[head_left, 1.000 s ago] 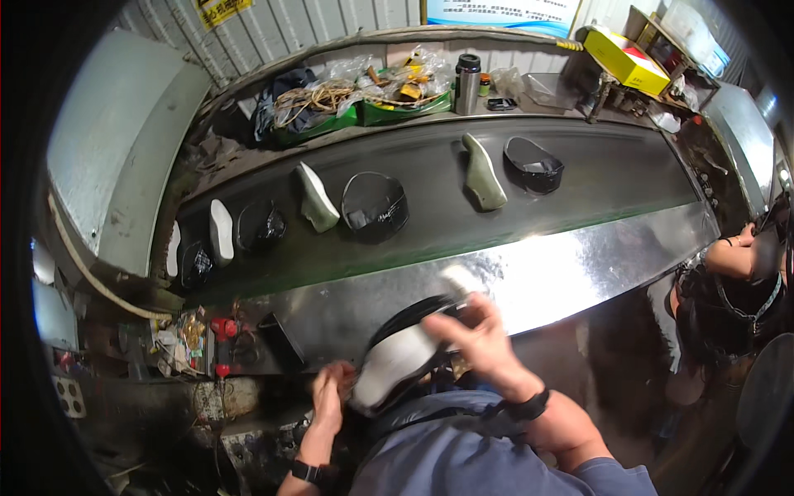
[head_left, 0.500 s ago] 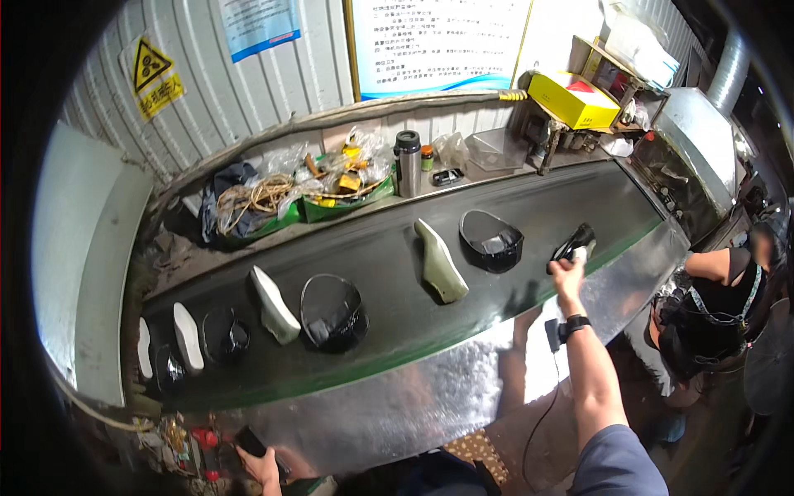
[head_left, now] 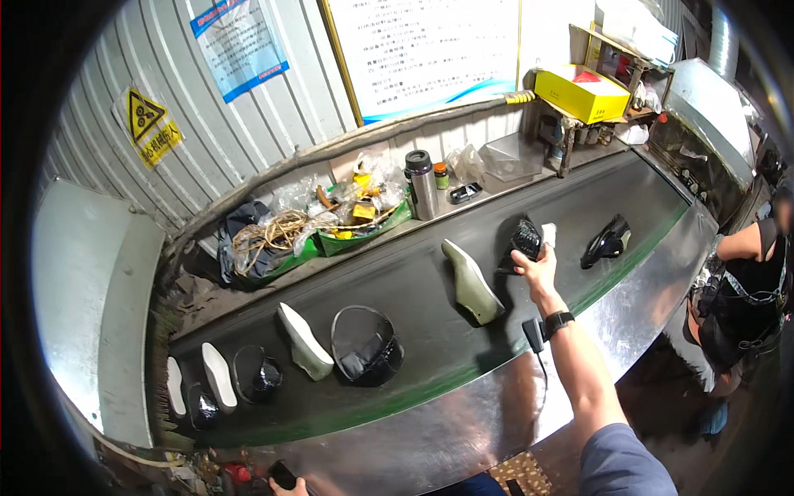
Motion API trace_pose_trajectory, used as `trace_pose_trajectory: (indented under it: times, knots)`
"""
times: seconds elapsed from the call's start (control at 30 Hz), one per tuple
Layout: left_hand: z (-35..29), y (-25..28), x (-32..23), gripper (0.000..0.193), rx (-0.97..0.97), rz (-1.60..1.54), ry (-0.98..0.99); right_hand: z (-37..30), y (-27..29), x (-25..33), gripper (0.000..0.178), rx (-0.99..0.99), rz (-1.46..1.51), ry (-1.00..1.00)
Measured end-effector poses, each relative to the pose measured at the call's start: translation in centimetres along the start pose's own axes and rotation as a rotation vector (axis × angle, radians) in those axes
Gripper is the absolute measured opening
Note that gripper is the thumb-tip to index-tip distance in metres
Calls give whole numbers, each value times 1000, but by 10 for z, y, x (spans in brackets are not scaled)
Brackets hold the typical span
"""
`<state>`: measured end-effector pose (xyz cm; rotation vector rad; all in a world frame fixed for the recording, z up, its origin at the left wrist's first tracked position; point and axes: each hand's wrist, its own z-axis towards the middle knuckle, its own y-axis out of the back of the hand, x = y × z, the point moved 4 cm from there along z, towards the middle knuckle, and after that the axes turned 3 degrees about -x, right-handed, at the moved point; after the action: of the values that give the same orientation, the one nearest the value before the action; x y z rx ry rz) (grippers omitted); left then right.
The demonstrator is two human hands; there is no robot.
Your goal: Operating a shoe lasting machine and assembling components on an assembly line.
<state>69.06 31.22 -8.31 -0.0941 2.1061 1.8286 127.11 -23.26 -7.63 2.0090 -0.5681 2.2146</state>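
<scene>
My right hand (head_left: 538, 270) reaches over the dark conveyor belt (head_left: 430, 318), its fingers closed on a glossy black shoe upper (head_left: 523, 238). A small white piece (head_left: 548, 235) shows beside the fingertips; I cannot tell what it belongs to. Left of the hand lies a pale green shoe sole (head_left: 473, 285). To its right rests another black shoe piece (head_left: 606, 241). Further left on the belt are a wide black upper (head_left: 366, 347), a whitish sole (head_left: 304, 341), and several smaller soles and uppers. At the lower edge my left hand (head_left: 291, 488), partly cut off, holds a black rectangular phone-like object (head_left: 282, 474).
Behind the belt, a ledge bears green bags of rope and plastic (head_left: 331, 236), a steel thermos (head_left: 422, 186) and a small jar (head_left: 441, 175). A yellow box (head_left: 581, 95) stands on a shelf. A metal apron (head_left: 463, 422) borders the near side. Another person (head_left: 748, 264) is at right.
My right hand has let go of the black shoe piece at the right and moved left, taking hold of the upper beside the green sole. The view has shifted, and my left hand shows less.
</scene>
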Motion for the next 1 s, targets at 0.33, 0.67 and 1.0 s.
trace_pose_trajectory:
  times: [0.33,0.67,1.0]
  knots:
    - [9,-17,19,102,11,-228,-147,-119,-32,-22,68,381,-1315,323]
    - [-130,-60,-118,60,698,-937,-392,-305,-19,71,125,703,-1321,432]
    - [-210,-42,-126,111,1347,-1344,391,-451,57,152,34,184,-324,-291]
